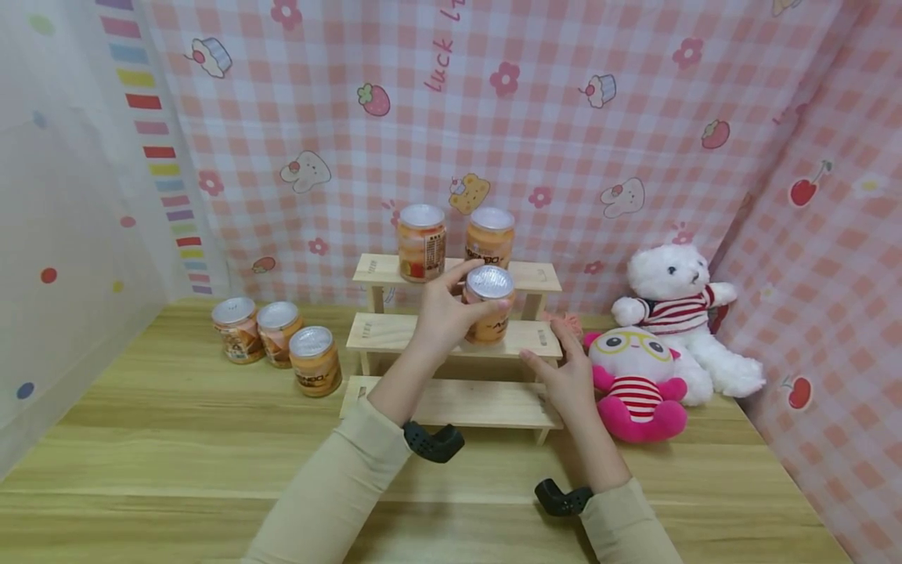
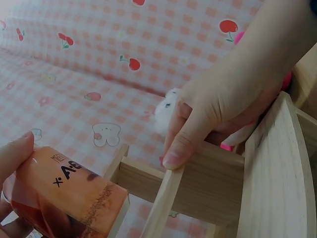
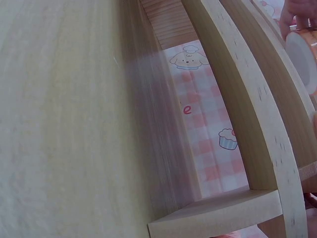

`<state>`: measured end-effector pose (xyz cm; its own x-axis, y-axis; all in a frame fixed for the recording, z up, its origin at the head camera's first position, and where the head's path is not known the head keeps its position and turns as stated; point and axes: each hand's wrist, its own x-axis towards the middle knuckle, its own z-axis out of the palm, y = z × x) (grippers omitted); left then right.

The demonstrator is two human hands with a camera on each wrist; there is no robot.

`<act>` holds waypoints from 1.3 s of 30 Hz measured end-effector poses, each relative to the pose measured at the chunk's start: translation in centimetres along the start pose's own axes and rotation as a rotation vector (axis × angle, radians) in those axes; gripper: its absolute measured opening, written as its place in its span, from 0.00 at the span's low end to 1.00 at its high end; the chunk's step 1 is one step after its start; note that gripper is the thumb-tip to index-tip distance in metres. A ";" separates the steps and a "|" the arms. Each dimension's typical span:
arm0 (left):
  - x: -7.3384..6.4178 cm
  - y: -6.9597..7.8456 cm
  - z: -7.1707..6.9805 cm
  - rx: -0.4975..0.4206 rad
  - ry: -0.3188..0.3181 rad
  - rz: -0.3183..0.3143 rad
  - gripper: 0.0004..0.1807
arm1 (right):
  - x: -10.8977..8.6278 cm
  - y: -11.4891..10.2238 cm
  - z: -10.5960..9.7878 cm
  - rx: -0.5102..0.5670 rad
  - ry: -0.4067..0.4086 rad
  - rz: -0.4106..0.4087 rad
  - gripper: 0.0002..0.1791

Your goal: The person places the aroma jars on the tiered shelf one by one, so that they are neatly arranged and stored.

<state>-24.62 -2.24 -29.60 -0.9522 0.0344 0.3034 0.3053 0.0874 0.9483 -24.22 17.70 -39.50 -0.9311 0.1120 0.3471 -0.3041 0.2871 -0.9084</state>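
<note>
My left hand [image 1: 451, 309] grips an orange can [image 1: 491, 317] with a silver lid, fingers and thumb round its sides. In the left wrist view the can [image 2: 69, 193] is apart from the boards, and its pale round end shows in the right wrist view. The head view has it over the middle tier of a three-tier wooden stand [image 1: 395, 333]. My right hand [image 1: 569, 376] holds the right end of that tier, thumb on the board's edge [image 2: 171, 191]. Two similar cans, a left one [image 1: 421, 247] and a right one [image 1: 489, 235], stand on the top tier.
Three more orange cans [image 1: 315, 364] stand on the wooden table [image 1: 176, 454] left of the stand. A pink plush toy [image 1: 637, 384] and a white teddy bear [image 1: 669, 290] sit close by its right side. A checked curtain [image 1: 550, 141] hangs behind.
</note>
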 end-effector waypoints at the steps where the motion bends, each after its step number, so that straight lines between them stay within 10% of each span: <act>1: 0.0 -0.1 0.1 0.001 0.007 -0.003 0.35 | -0.1 -0.2 0.0 0.003 -0.001 0.006 0.42; 11: 0.4 -1.1 0.5 0.005 0.039 0.012 0.36 | -1.3 -3.7 0.0 -0.024 -0.007 0.002 0.39; 39: 0.3 -2.2 0.7 0.046 0.036 0.027 0.38 | -1.0 -3.2 0.1 0.033 -0.012 -0.008 0.40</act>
<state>-25.61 -1.71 -31.68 -0.9431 0.0019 0.3325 0.3298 0.1325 0.9347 -22.31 16.62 -37.00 -0.9308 0.0979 0.3521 -0.3183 0.2561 -0.9127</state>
